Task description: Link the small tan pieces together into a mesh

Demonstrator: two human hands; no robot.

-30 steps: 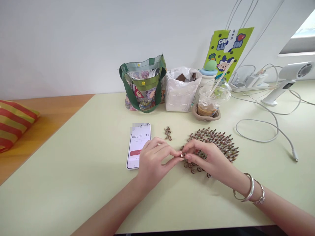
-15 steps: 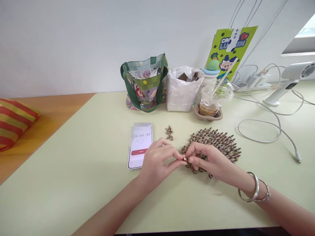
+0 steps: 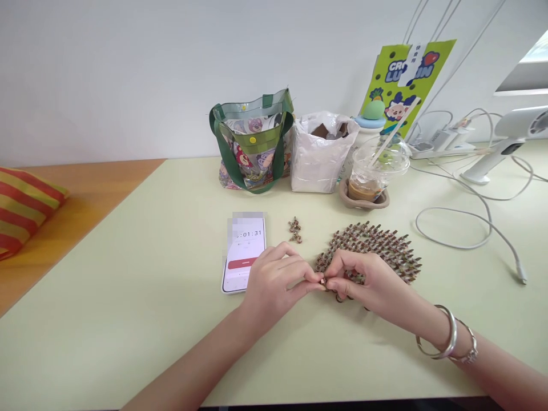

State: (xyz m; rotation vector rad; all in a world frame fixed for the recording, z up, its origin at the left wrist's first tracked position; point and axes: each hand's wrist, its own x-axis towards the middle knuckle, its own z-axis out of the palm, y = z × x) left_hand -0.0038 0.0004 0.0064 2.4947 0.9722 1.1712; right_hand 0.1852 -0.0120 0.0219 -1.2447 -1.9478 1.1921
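Observation:
My left hand [image 3: 282,274] pinches a tiny brown-and-metal part [image 3: 323,281] between thumb and forefinger. The fingertips of my right hand [image 3: 357,277] meet it from the other side, pinching at the same part, so most of it is hidden. Just behind and under my right hand spreads a dense cluster of small parts [image 3: 394,251], each with a round base and a peg pointing up; their exact kind is too small to tell. A few similar parts lie in a small heap [image 3: 295,229] beyond my left hand. Under its wrist side, a phone [image 3: 237,279] shows a running timer.
Along the wall stand a green-handled clear tote [image 3: 252,140], a white plastic bag [image 3: 314,160], a lidded cup with straw [image 3: 363,182] in a brown holder and a green paper bag [image 3: 411,74]. A white cable [image 3: 454,246] and a small fan [image 3: 505,142] are at right.
My fingertips have closed in slightly around the small part, and it has turned a little between them. The view has shifted slightly; the cluster and heap look the same.

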